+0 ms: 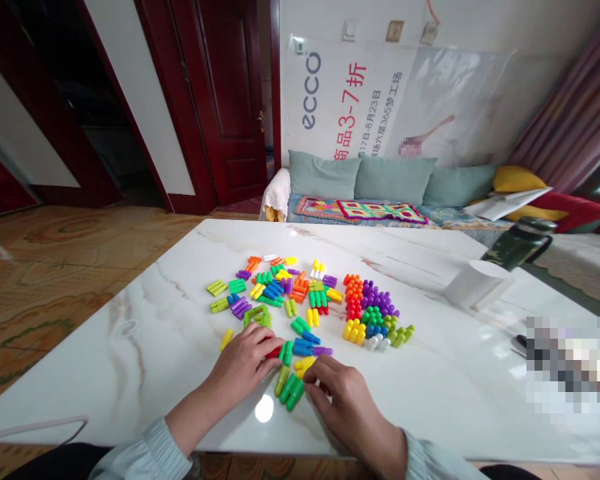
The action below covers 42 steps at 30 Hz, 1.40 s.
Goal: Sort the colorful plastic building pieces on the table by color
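Across the white table [130,380] lie colourful plastic pieces [272,291]. The left hand [247,357] pinches a red piece [276,352] between thumb and fingers; the right hand [347,397] curls its fingertips beside a yellow piece [304,367], grip impossible to tell.

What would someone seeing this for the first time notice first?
Probably the bright plastic pieces scattered loosely across the middle of the white marbled table, with the left hand and right hand among the nearest ones. Just right of the scatter, more pieces stand grouped by color, orange, purple, green and yellow among them. Beyond the table, a big ECCO poster hangs on the wall above the sofa cushions.
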Available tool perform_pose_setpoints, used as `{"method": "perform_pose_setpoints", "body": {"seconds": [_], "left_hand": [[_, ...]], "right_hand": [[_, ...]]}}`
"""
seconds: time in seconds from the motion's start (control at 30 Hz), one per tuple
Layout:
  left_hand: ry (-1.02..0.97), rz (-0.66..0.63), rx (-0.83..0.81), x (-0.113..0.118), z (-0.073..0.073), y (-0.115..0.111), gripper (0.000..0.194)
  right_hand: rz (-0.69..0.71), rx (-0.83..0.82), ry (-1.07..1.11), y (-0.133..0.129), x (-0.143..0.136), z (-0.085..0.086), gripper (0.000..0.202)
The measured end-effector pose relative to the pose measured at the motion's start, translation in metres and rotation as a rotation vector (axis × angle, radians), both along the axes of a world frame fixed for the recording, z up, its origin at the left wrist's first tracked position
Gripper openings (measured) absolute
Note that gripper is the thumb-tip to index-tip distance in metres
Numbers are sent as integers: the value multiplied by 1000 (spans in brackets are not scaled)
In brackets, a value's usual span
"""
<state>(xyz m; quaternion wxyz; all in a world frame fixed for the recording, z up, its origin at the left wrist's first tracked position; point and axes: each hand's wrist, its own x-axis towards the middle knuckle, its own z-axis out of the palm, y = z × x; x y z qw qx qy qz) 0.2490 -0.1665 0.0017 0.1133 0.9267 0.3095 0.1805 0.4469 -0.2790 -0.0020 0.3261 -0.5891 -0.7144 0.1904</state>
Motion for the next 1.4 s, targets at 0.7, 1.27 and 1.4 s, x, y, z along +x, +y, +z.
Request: {"method": "perform_pose_setpoints", "body": {"seconds": [0.7,1.27,1.4], "left_hand": [[-708,293,-1052,125,9,-51,29],[-725,263,-864,151,-12,-53,41],[-724,251,-851,149,-12,-54,33]], "right_hand": [[-755,180,-32,-35,125,-9,18],[-663,72,-327,-12,102,-15,24],[-670,1,-409,-19,108,-5,19]]}}
